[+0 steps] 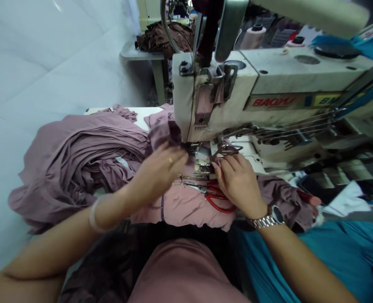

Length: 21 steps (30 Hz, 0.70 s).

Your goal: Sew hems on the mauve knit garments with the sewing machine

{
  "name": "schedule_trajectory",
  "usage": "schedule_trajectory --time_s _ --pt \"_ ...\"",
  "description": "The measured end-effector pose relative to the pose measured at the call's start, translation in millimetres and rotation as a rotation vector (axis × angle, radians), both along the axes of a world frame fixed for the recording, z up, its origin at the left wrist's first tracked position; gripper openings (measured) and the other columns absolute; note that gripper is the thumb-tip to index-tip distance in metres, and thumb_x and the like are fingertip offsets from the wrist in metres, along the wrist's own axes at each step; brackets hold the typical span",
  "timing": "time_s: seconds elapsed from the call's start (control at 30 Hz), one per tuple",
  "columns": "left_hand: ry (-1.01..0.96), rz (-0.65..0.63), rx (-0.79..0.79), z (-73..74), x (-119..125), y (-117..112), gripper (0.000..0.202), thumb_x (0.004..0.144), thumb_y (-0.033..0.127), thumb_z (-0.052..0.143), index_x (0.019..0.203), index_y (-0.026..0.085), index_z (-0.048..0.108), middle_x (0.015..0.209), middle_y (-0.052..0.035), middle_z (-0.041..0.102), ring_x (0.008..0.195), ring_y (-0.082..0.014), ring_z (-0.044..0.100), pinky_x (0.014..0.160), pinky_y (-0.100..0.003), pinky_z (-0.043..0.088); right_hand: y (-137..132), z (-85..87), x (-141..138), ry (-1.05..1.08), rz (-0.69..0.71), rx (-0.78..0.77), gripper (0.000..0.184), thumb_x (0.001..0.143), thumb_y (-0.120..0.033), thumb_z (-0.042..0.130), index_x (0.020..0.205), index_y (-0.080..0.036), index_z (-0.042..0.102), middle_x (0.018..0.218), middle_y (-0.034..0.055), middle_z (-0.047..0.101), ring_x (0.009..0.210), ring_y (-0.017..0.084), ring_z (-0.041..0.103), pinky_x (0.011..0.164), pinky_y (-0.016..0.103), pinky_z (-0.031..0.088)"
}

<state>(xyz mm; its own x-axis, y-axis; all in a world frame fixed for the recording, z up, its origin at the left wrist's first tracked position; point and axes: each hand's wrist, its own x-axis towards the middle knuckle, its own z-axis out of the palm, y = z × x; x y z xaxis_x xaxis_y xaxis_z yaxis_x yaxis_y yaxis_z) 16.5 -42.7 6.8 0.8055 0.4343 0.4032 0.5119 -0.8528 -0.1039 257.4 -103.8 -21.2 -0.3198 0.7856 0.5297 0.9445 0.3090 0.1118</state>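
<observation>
A cream industrial sewing machine (268, 90) stands over a mauve fabric piece (186, 204) on the table. My left hand (159, 170), with a ring, lies on the fabric just left of the presser foot (202, 162), fingers pressed down on the cloth. My right hand (238, 181), a metal watch on its wrist, rests on the fabric right of the foot, fingertips pinching the cloth near the needle. Red-handled scissors (216, 198) lie on the fabric under my right hand.
A large heap of mauve garments (79, 155) is piled at the left. Brown fabric (165, 38) sits on another machine table behind. Thread cones (254, 35) stand at the back. Teal cloth (337, 252) lies at the lower right.
</observation>
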Motion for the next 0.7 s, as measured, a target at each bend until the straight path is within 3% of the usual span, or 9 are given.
schedule_trajectory --time_s 0.1,0.23,0.43,0.6,0.7 --pt "0.038 -0.003 0.046 -17.9 8.2 -33.8 0.037 0.096 0.008 0.041 0.129 0.003 0.056 0.129 -0.0153 0.060 0.120 -0.0262 0.054 0.107 -0.044 0.044 -8.6 -6.4 -7.3 -0.004 0.119 0.030 0.022 0.091 -0.022 0.057 0.106 -0.007 0.064 0.117 0.0139 0.066 0.109 0.028 0.054 0.091 0.043 0.046" --pt "0.049 0.059 0.022 -34.0 7.0 -38.1 0.041 0.095 0.009 0.043 0.134 0.002 0.052 0.134 -0.0172 0.056 0.121 -0.0276 0.052 0.101 -0.041 0.048 -13.5 -18.2 -18.3 0.028 0.229 0.004 0.026 0.090 -0.018 0.058 0.111 -0.003 0.063 0.124 0.0171 0.063 0.117 0.027 0.053 0.101 0.041 0.045" --pt "0.004 0.169 -0.016 -31.6 10.2 -27.1 0.042 0.094 0.018 0.051 0.135 0.017 0.053 0.130 -0.0100 0.059 0.117 -0.0303 0.052 0.091 -0.046 0.049 -8.2 -26.4 -18.2 0.087 0.206 -0.005 0.041 0.090 -0.015 0.057 0.129 -0.005 0.055 0.129 0.0148 0.060 0.117 0.027 0.052 0.097 0.041 0.048" --pt "-0.086 0.047 -0.018 -34.5 13.1 -36.5 0.031 0.094 0.012 0.046 0.121 0.009 0.062 0.126 -0.0108 0.062 0.118 -0.0232 0.053 0.101 -0.037 0.045 -11.3 -24.2 -20.5 0.196 0.241 -0.016 0.039 0.091 -0.015 0.054 0.128 -0.005 0.054 0.131 0.0143 0.060 0.117 0.028 0.052 0.097 0.044 0.048" --pt "-0.045 0.073 -0.025 -34.0 14.9 -38.5 0.034 0.094 0.014 0.046 0.125 0.009 0.059 0.127 -0.0116 0.061 0.116 -0.0239 0.054 0.098 -0.037 0.045 -13.5 -24.1 -22.4 0.219 0.258 -0.044 0.039 0.091 -0.013 0.053 0.129 -0.006 0.054 0.132 0.0141 0.059 0.120 0.028 0.051 0.098 0.045 0.047"
